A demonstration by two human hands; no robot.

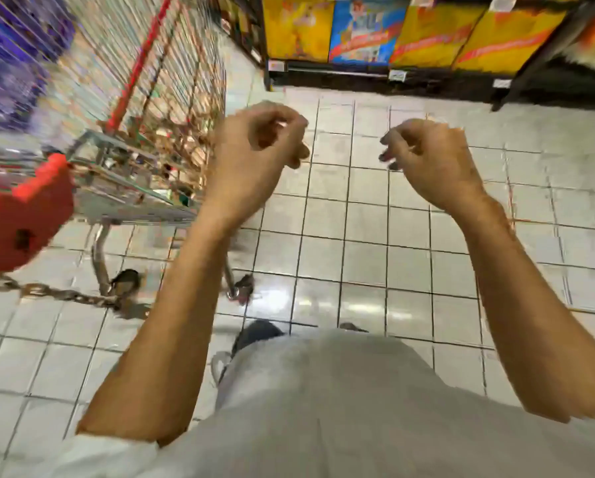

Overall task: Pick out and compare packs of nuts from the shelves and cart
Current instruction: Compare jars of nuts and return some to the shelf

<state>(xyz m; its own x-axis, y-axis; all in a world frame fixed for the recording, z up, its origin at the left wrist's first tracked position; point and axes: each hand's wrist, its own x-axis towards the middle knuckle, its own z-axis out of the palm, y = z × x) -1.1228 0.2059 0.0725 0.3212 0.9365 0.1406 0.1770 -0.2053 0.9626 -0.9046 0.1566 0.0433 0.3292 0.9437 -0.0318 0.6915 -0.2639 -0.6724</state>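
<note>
Currently at a gap between picks: left hand (258,146) and right hand (430,160) raised over the tiled floor (358,257), fingers (403,136) loosely curled, released, grasping nothing, no pack held up for comparison. Nearest candidates for packs of nuts: brownish goods (172,139) inside the wire cart (123,81) beside the left hand, too smeared to identify. Shelf (337,72) ahead cut off above its lowest row of yellow and blue boxes (365,29), labels unreadable.

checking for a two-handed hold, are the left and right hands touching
Apart. The head view shows a strip of floor tiles between the left hand and the right hand.
</note>
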